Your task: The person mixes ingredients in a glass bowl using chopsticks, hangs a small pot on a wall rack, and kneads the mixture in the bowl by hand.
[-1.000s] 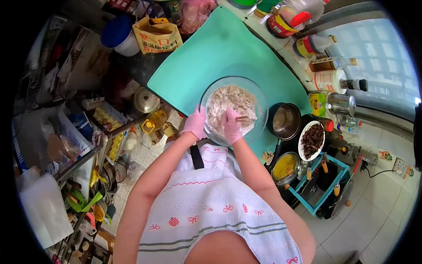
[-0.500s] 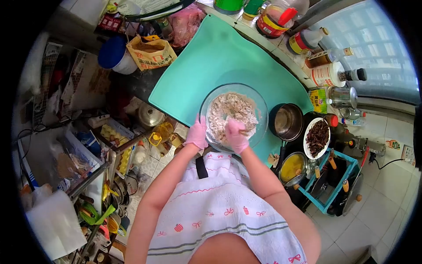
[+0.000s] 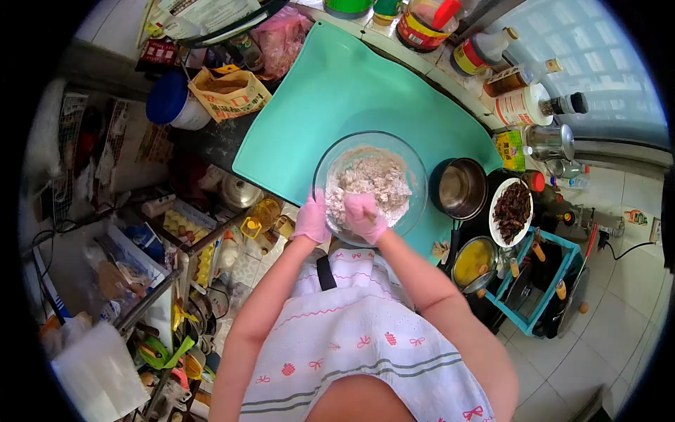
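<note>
A clear glass bowl on the green mat holds a crumbly, pale pinkish-brown floury mixture. My left hand, in a pink glove, grips the bowl's rim at its near left side. Inside the bowl, at the near edge of the mixture, my right hand, gloved the same way, is closed around a thin wooden utensil. Only a short light-brown piece of that utensil shows; most of it is hidden by the fingers.
Right of the bowl stand a dark pot, a pan with yellow contents and a white plate of dark food. Bottles line the ledge beyond the green mat. A paper bag sits at the back left.
My right hand has moved left through the mixture, drawing closer to my left hand. My left hand stays at the bowl's rim. The whole view has shifted slightly.
</note>
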### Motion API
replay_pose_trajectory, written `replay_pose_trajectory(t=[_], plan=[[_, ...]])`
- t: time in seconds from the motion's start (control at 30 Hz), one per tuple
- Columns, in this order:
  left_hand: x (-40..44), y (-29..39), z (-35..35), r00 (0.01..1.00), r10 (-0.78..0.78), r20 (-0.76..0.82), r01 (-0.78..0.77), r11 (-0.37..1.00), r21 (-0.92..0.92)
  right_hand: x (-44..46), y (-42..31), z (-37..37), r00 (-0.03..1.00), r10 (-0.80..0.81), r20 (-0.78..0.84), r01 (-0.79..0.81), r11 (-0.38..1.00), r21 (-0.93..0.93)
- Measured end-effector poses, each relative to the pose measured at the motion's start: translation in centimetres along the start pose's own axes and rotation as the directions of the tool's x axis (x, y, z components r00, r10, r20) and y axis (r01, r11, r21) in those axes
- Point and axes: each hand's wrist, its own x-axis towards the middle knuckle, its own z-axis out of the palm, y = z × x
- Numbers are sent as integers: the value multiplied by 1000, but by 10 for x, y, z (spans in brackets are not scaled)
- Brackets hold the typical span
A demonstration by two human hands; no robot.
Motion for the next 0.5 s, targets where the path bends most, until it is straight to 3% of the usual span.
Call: replay_pose_trajectory(t=[0.07,0.1,0.17,0.23,0.27,0.3,0.33,0.37,0.4,0.47,0.5], plan=[[2,-3,9,994,16,-105,-20,999,-36,18,1,-20,999,-31,44,30,999,37],[2,1,0,997,24,-70,-26,999,-26,30,5,-30,997,-45,69,41,997,58],[-5,8,-14,1000,26,8,-26,1000,-16,49,52,-33,980,188,69,-200,913,354],[-5,11,-16,1000,-5,18,5,1000,-14,79,61,-53,917,395,-58,-350,865,359],[-4,12,-18,1000,-18,22,18,1000,-12,97,49,-82,779,620,94,-543,593,594],[-5,16,-22,999,-38,38,39,999,-5,88,55,-101,816,572,87,-544,706,454],[-6,21,-27,997,-57,52,57,998,0,78,57,-107,906,422,-35,-406,888,215],[-6,23,-29,995,-75,67,75,997,1,69,59,-112,955,253,-156,-267,960,-77],[-4,22,-23,996,-84,41,84,996,0,51,57,-110,960,-113,-257,-27,873,-488],[2,14,-5,994,-108,-14,108,994,0,-4,65,-100,916,111,-385,-272,878,-394],[2,10,2,993,-112,-25,112,994,-12,-18,50,-95,877,237,-418,-345,916,-206]])
